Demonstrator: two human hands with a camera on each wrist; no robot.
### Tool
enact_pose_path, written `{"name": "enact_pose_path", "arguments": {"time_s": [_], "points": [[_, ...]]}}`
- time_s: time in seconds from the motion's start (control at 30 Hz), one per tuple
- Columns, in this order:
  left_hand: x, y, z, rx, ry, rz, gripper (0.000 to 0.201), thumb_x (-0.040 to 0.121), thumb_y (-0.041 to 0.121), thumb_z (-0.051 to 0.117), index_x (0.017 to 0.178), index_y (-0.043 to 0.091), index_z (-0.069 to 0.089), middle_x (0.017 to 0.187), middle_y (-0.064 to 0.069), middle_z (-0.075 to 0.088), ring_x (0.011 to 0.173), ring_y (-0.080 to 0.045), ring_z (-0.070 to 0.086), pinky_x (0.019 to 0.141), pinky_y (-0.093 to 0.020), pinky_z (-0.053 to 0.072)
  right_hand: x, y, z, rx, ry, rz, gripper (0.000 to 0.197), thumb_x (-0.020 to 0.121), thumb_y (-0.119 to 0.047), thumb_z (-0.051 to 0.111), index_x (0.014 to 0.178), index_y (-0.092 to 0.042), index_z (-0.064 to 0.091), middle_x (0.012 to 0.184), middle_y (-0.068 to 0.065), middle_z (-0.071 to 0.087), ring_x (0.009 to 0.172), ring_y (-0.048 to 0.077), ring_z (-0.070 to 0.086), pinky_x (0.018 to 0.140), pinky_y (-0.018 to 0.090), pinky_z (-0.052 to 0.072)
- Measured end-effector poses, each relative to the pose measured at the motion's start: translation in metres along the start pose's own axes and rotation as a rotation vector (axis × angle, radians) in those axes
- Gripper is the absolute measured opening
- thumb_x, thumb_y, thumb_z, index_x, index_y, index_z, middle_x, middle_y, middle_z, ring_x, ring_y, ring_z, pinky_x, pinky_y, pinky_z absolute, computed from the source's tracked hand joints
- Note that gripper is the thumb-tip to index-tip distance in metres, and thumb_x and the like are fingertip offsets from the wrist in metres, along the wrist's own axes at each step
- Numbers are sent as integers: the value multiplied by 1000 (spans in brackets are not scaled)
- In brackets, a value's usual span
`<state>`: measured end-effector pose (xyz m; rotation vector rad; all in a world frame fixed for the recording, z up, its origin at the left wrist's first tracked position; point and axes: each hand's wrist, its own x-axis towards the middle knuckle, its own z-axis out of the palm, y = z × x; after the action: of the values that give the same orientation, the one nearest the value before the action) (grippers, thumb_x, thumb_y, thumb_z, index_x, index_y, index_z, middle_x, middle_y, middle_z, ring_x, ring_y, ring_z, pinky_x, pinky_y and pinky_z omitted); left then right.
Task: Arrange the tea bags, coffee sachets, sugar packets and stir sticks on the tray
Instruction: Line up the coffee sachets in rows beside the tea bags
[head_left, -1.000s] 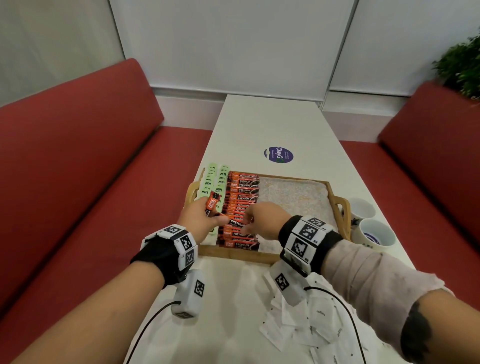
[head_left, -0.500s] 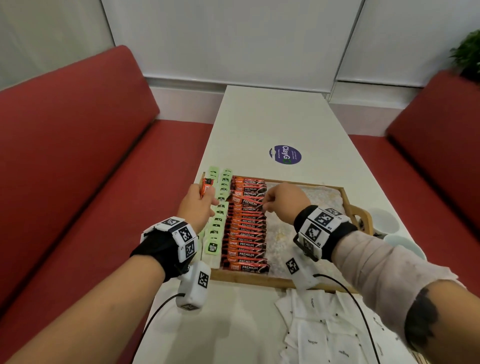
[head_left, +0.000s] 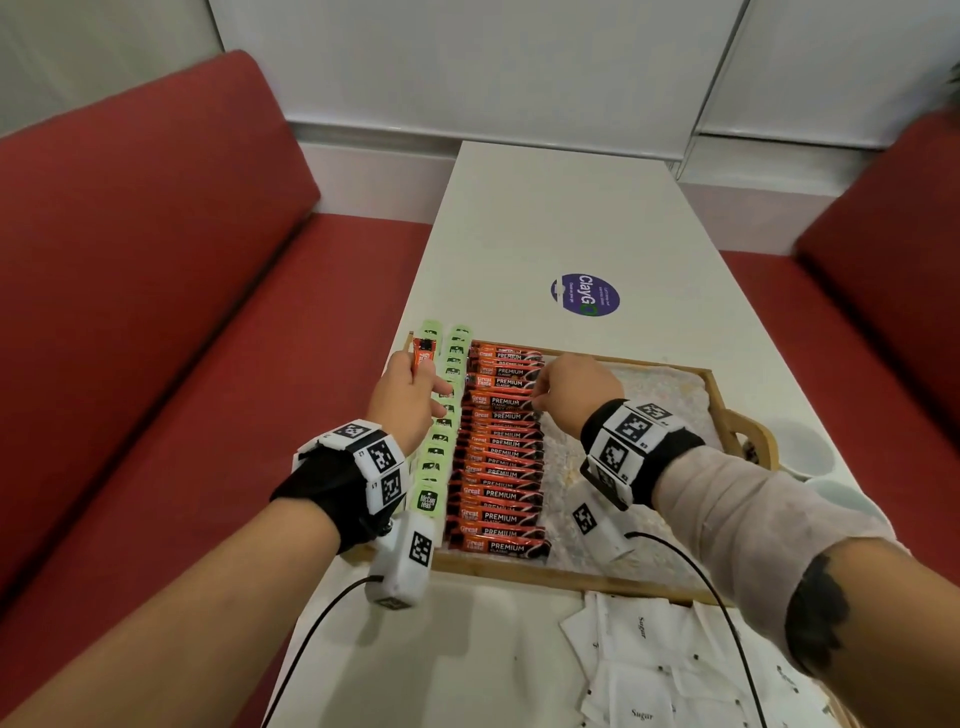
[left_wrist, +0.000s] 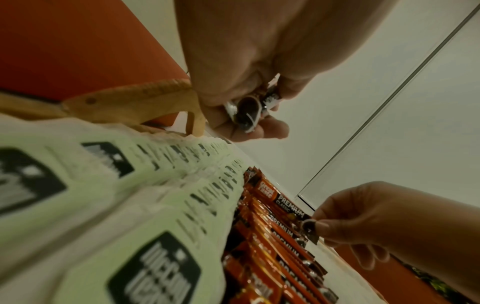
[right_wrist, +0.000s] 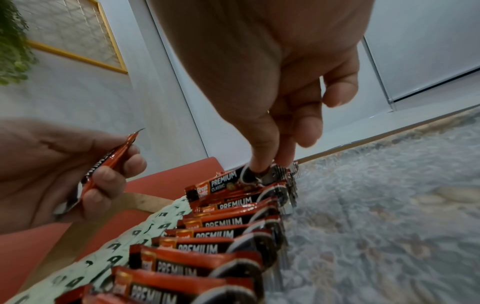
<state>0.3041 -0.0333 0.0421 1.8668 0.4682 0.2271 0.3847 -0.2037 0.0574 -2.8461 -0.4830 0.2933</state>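
A wooden tray (head_left: 571, 574) lined with patterned cloth holds two rows of green tea bags (head_left: 436, 457) on its left and a long overlapped row of red coffee sachets (head_left: 501, 467) beside them. My left hand (head_left: 410, 392) hovers over the tea bags and grips a few red coffee sachets (head_left: 423, 356) (right_wrist: 103, 164) upright. My right hand (head_left: 563, 389) pinches the dark right end of one coffee sachet (right_wrist: 231, 183) (left_wrist: 291, 211) in the far part of the row. White sugar packets (head_left: 649, 670) lie loose on the table in front of the tray.
The right half of the tray's cloth (head_left: 660, 415) is bare. Two white cups (head_left: 800, 447) stand on the table by the tray's right handle. A purple round sticker (head_left: 585, 294) lies beyond the tray. Red benches (head_left: 145, 291) flank the narrow white table (head_left: 561, 208).
Both hands have moved from the near end of the coffee row to its far part. My left hand still carries its sachets; my right hand now pinches a sachet farther along the row.
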Motion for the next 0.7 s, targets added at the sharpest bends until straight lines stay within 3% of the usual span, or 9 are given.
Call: {"name": "enact_pose_path", "arguments": {"time_s": [0.17,0.33,0.6,0.7], "points": [[1,-3,1,-3,5,-13,18,103,25,31,103,15,45,85,6,63,60,-12,53,57,-27,39,1,1,2,-7,-17,-5,14,88,-21,61,89,-9,70,92,7,69,85,24,63,68,30,45],[-1,-4,2,-1,1,-20,20,103,27,31,105,15,47,88,4,63,60,-12,55,57,-27,41,-3,1,-1,8,-28,-26,11,88,-18,62,88,-9,66,92,7,67,87,25,62,70,30,43],[-6,-4,3,-98,13,-46,16,100,25,42,100,13,53,90,0,58,70,-13,60,42,-15,44,-6,1,-3,12,-6,-36,9,87,-20,64,87,-11,61,87,4,60,86,24,59,70,29,39],[-7,-2,2,-123,15,-54,16,99,25,45,100,13,54,90,-5,58,78,-20,61,38,-10,39,-6,1,-4,14,-8,-21,14,86,-21,65,81,-15,53,83,1,56,82,23,57,68,29,39]]}}
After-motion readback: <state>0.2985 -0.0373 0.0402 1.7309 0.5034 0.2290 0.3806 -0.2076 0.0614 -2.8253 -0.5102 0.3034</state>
